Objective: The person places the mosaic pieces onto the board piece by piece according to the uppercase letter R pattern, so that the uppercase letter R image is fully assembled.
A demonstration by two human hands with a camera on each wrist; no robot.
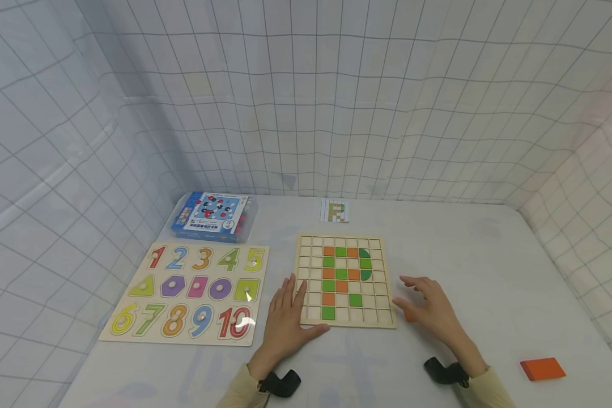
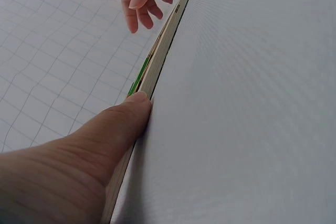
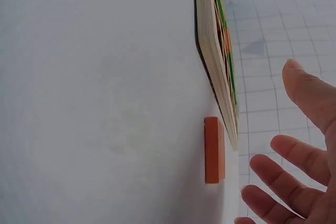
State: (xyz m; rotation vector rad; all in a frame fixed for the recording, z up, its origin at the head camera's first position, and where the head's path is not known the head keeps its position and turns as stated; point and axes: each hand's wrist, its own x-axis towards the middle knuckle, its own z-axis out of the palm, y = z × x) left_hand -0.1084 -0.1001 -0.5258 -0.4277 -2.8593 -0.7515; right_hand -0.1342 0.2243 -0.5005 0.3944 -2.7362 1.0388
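A square wooden grid board (image 1: 386,306) lies on the table, with orange, green and dark green pieces set in its cells. My left hand (image 1: 284,326) rests along the board's left side, fingers straight, and its thumb touches the front edge, as the left wrist view also shows. Beyond the board's right side, my right hand (image 1: 432,310) hovers with fingers spread and holds nothing. Under it, partly hidden in the head view, an orange block (image 3: 211,150) lies on the table close to the board's edge.
A number and shape puzzle board (image 1: 188,273) lies at the left, with a clear-lidded boxed set (image 1: 211,215) behind it. At the back stands or lies a small pattern card (image 1: 335,211). Another orange block (image 1: 543,369) is at the front right. Gridded sheets enclose the table.
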